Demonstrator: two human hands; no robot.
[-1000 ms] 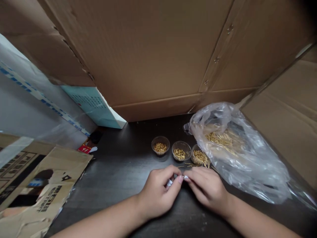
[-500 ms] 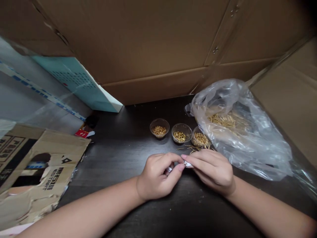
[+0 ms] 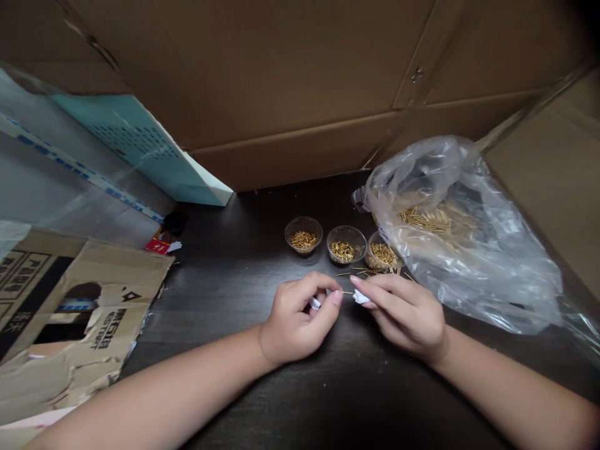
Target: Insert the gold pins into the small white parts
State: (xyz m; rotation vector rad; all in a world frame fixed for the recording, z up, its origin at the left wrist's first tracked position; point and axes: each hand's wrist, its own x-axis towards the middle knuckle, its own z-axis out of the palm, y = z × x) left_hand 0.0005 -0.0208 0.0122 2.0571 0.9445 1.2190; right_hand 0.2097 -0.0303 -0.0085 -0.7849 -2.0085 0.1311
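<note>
My left hand [image 3: 302,319] pinches a thin gold pin [image 3: 347,292] between thumb and forefinger. A small white object [image 3: 315,304] shows inside its curled fingers, too covered to name. My right hand [image 3: 405,312] has its fingertips closed on a crumpled white piece [image 3: 360,297], perhaps paper or tissue. The gold pin bridges the gap from the left fingertips to this white piece; whether its end lies inside the piece is hidden. Just beyond the hands, several loose gold pins [image 3: 365,271] lie on the dark table [image 3: 225,287], partly covered by the right hand.
Three clear cups, left [image 3: 304,236], middle [image 3: 345,244] and right [image 3: 382,252], hold small gold pieces. A clear plastic bag [image 3: 510,275] with longer gold pins overlaps the right cup. Cardboard walls [image 3: 281,81] enclose the back; torn cardboard [image 3: 107,269] lies left.
My hands have drawn a little apart, and the gold pin now shows between them. The white piece stays in my right fingertips. The camera view has shifted slightly.
</note>
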